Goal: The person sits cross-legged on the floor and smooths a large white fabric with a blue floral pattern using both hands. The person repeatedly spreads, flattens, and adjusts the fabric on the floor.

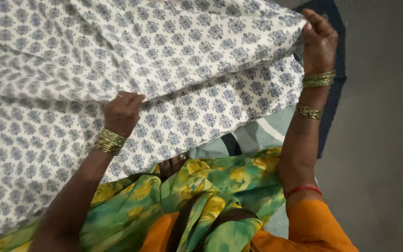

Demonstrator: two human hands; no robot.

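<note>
Gripping the white floral-print sheet (117,60) along its folded edge, the left hand (121,113) is closed mid-edge and the right hand (319,41) pinches the corner, keeping the cloth taut above the grey floor (378,140).

Printed cloth (61,60): one large sheet, white ground with a repeating small grey-blue floral motif. Condition: lifted and spread, softly creased, with a long fold running across its middle. Position: fills the upper and left of the view, draping down toward the lower left. Held along the folded edge by the left hand (121,113) and at the upper right corner by the right hand (319,42), both pinching the fabric.
</note>
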